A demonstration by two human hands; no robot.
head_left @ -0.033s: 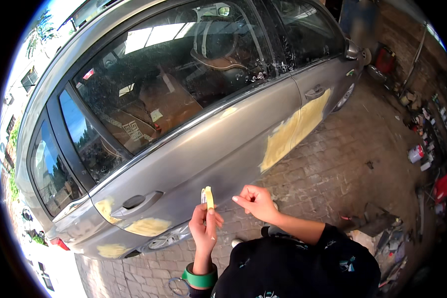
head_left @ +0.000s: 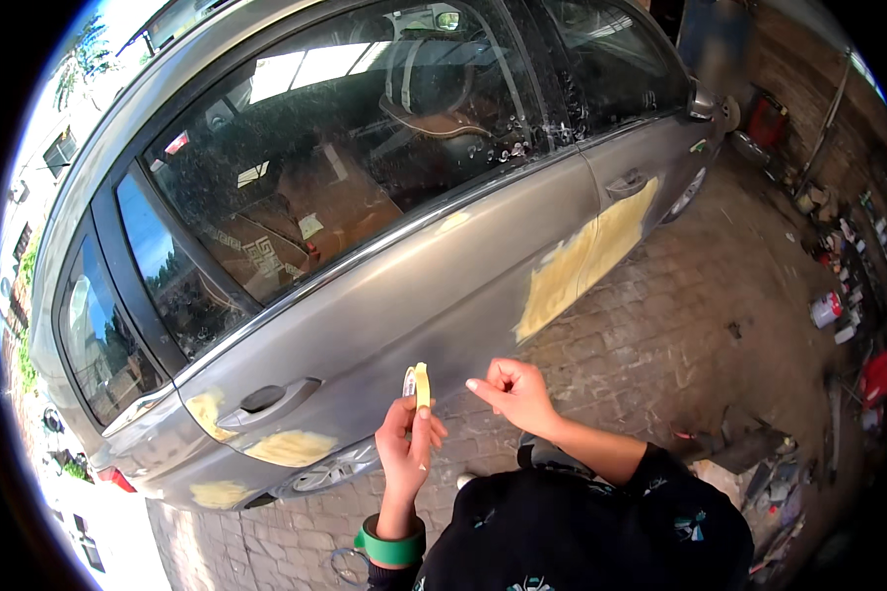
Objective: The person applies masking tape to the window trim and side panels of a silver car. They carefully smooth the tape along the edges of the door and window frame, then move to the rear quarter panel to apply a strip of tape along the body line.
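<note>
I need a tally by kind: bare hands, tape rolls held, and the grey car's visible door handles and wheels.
Bare hands: 2 (left hand, right hand)
Held tape rolls: 1 (yellow roll)
Door handles: 2 (rear handle, front handle)
Wheels: 2 (rear wheel, front wheel)
Total: 7

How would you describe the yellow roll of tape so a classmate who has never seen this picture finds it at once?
Start at the big grey car, then look down to the person's left hand, in front of its side. The yellow roll of tape stands upright in that hand, seen nearly edge-on; unlike the wider green ring around the wrist, it is narrow and yellow.
</note>
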